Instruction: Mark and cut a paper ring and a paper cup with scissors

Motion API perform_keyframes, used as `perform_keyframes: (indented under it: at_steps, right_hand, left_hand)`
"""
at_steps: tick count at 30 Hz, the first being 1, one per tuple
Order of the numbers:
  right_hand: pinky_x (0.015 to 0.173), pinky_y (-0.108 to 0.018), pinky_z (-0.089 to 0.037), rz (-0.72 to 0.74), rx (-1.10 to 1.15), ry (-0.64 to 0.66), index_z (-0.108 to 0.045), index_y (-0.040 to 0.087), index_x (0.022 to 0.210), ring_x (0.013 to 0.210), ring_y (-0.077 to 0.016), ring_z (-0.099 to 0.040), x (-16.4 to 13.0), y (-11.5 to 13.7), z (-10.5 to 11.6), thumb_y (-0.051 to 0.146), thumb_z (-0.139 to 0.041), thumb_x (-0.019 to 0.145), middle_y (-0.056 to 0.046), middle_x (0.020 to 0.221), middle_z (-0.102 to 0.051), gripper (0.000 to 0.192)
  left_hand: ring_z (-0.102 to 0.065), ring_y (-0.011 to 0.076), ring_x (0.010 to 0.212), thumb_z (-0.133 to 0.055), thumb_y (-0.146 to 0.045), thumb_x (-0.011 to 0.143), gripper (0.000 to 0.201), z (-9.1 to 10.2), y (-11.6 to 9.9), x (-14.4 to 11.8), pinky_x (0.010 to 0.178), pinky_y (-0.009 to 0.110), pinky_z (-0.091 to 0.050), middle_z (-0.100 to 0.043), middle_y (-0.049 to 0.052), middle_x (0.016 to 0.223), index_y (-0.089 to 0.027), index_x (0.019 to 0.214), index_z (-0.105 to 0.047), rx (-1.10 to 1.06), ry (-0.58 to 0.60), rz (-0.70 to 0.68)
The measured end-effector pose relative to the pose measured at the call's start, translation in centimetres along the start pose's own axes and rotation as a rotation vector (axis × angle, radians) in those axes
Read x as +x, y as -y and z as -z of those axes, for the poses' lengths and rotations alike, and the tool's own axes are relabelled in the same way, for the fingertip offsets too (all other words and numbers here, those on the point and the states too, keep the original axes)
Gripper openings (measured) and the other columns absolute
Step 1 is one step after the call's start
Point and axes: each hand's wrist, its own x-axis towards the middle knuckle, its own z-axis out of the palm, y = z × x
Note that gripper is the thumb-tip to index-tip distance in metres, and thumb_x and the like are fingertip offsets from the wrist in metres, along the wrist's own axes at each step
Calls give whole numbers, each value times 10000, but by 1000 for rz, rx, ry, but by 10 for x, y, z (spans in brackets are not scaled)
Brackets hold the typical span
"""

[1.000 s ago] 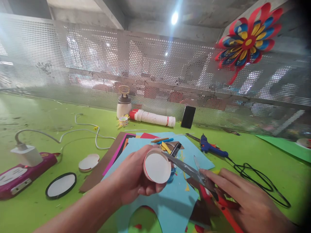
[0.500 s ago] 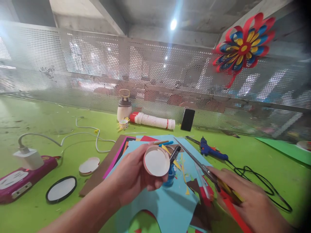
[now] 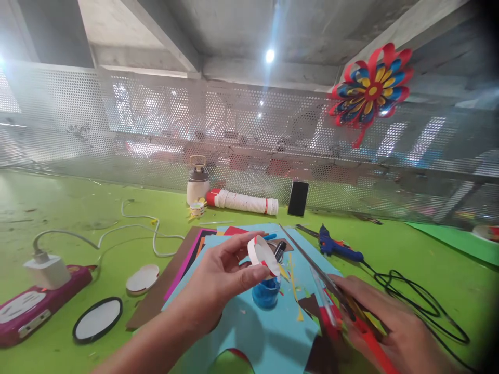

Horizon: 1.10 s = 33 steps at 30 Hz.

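Left hand (image 3: pixel 222 278) pinches a cut-down white paper cup (image 3: pixel 263 256) at its rim, tilted, just above the blue lid (image 3: pixel 265 293) on the blue paper (image 3: pixel 249 332). Right hand (image 3: pixel 390 327) grips scissors (image 3: pixel 315 270), blades apparently open, though blurred.

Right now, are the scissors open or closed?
Open. The scissors in the right hand show two blades spread in a V over the blue paper.

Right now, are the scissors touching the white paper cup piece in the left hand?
Apart. The head view shows blue paper between the scissors in the right hand and the cup piece in the left hand.
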Motion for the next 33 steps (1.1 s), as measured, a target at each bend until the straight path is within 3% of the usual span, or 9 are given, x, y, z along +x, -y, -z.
perform_keyframes:
  at_steps: [4, 10, 16, 19, 23, 27, 33]
  right_hand:
    - [846, -329, -626, -59, 125, 124, -704, 260, 1217, 1024, -267, -742, 0, 14, -2, 227, -549, 868, -73, 1075, -765, 383]
    - [835, -317, -621, 26, 224, 246, -654, 276, 1250, 1000, -252, -736, 8, 22, -1, 205, -576, 878, -58, 1047, -744, 386]
    - [816, -364, -634, 34, 106, 167, -669, 265, 1253, 1056, -307, -734, -5, 15, -6, 186, -538, 828, -94, 1166, -745, 452]
    - [831, -356, -635, 46, 41, 184, -615, 285, 1323, 1092, -295, -716, -12, 11, -9, 209, -567, 857, -99, 1204, -714, 474]
    - [838, -364, -630, 103, -39, 216, -512, 303, 1388, 1032, -262, -711, -12, 15, -11, 152, -576, 841, -84, 1135, -683, 571]
    - [773, -389, -625, 89, -56, 226, -457, 271, 1404, 941, -255, -701, -12, 24, -11, 101, -496, 840, -97, 1062, -640, 590]
    - [772, -401, -628, 100, -137, 188, -426, 285, 1404, 987, -269, -697, -12, 30, -11, 84, -455, 815, -104, 1114, -637, 623]
  left_hand:
    - [-666, 243, 1091, -861, -221, 655, 527, 1, 8, 3, 971, 407, -553, -634, 92, 1258, -214, 1156, -696, 182, -109, -221]
    - [-656, 234, 1096, -820, -215, 690, 497, 3, 13, 6, 990, 419, -574, -576, 61, 1155, -221, 1169, -687, 376, -202, -423]
    - [-671, 230, 1101, -810, -264, 709, 527, 6, 14, 8, 1032, 412, -542, -649, 92, 1203, -180, 1187, -605, 438, -299, -381]
    - [-709, 202, 1012, -792, -252, 711, 519, 6, 15, 10, 947, 368, -586, -706, 77, 1113, -187, 1168, -555, 363, -278, -324]
    - [-722, 193, 975, -788, -205, 682, 509, 6, 18, 13, 855, 328, -616, -712, 65, 1092, -205, 1114, -519, 302, -259, -355]
    - [-722, 193, 982, -761, -166, 683, 548, 6, 20, 13, 871, 336, -616, -713, 60, 1091, -202, 1186, -546, 324, -272, -333]
    - [-719, 224, 1034, -734, -159, 690, 539, 5, 22, 13, 890, 356, -620, -685, 99, 1189, -168, 1208, -584, 378, -305, -304]
